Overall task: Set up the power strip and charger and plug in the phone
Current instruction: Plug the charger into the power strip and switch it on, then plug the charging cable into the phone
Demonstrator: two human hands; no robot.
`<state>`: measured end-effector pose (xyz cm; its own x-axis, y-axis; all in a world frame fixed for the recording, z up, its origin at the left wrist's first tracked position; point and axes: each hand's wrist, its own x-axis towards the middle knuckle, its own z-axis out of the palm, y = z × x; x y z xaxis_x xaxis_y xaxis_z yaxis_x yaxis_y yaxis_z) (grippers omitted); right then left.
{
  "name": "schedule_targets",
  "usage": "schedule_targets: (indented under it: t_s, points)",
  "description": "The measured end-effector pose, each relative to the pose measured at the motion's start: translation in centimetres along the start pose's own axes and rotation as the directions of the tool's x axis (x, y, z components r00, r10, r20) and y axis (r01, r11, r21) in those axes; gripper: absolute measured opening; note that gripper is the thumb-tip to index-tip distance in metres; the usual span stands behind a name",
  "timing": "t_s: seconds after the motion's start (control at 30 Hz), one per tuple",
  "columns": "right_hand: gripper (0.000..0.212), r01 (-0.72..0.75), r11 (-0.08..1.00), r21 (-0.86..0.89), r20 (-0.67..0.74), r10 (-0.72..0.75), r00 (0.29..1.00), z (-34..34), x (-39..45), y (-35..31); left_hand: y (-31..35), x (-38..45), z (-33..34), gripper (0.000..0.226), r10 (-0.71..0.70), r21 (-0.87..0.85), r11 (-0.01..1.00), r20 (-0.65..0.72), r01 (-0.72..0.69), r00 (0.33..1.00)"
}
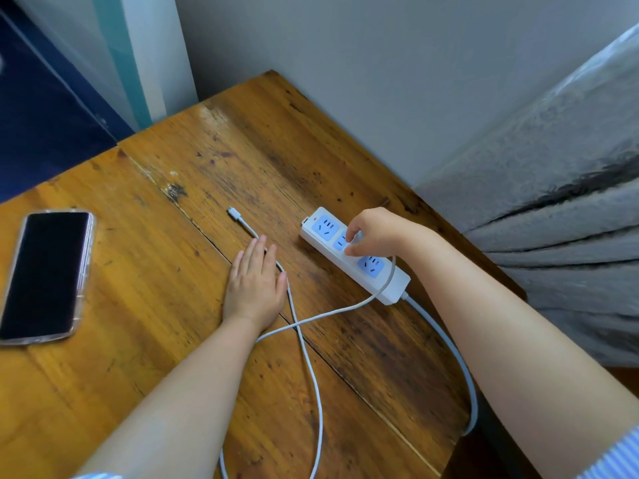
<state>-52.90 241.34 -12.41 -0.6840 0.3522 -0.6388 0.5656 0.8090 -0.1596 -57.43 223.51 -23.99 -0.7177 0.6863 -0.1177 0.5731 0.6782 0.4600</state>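
Your power strip [356,255] lies on the wooden worktop [214,160], angled toward the far right corner, with its thick white cord [460,364] running off the near right edge. Your right hand [371,233] sits curled over the middle socket, fingers closed down as if pressing the charger in; the charger itself is hidden under the hand, so you cannot tell whether it is fully seated. A thin white cable [311,357] leaves from under that hand, crosses the strip's near end, loops toward you and crosses over itself. Your left hand [254,281] lies flat and open on the worktop, resting on the cable just short of its free connector [235,214], gripping nothing.

So the strip looks placed and the charger step seems under way. What is left, by my reading, is the phone [46,274]: it lies face up, screen dark, in a clear case, well apart at the left, unplugged.

Nothing lies between connector and phone. A grey curtain [560,209] hangs just beyond the right edge, near the strip. The crossed loop may snag when you draw the connector leftward.
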Motion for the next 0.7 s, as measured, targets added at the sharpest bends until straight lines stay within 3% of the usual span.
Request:
schedule_targets:
  t_s: [0.17, 0.27, 0.33, 0.53, 0.63, 0.7]
  points:
    - [0.019, -0.054, 0.945, -0.322, -0.029, 0.047, 0.998, 0.3, -0.5, -2.2, -0.4, -0.5, -1.3, 0.048, -0.037, -0.133, 0.991, -0.027, 0.033, 0.999]
    - [0.019, -0.014, 0.884, -0.466, -0.186, -0.083, 0.979, 1.0, -0.4, -4.5, -2.3, -1.1, -3.4, 0.049, -0.004, -0.137, 0.991, -0.030, 0.000, 1.000]
    - [0.019, 0.031, 0.913, -0.408, -0.263, -0.150, 0.953, 2.3, -0.1, -7.1, -5.1, -1.9, -5.6, 0.049, -0.004, -0.088, 0.996, -0.023, 0.002, 1.000]
    - [0.026, 0.100, 0.992, -0.074, -0.313, -0.118, 0.942, 6.6, 1.7, -12.8, -14.4, -3.8, -12.4, 0.048, 0.163, 0.185, 0.968, 0.039, -0.168, 0.986]
    - [0.028, 0.050, 0.997, 0.051, -0.373, -0.028, 0.927, 8.8, 2.7, -15.2, -18.6, -4.3, -15.2, 0.055, 0.180, 0.366, 0.909, 0.086, -0.199, 0.980]
    - [0.026, -0.002, 0.993, 0.114, -0.426, 0.050, 0.903, 10.0, 3.0, -16.2, -20.7, -4.3, -16.2, 0.065, 0.148, 0.484, 0.842, 0.218, -0.239, 0.964]
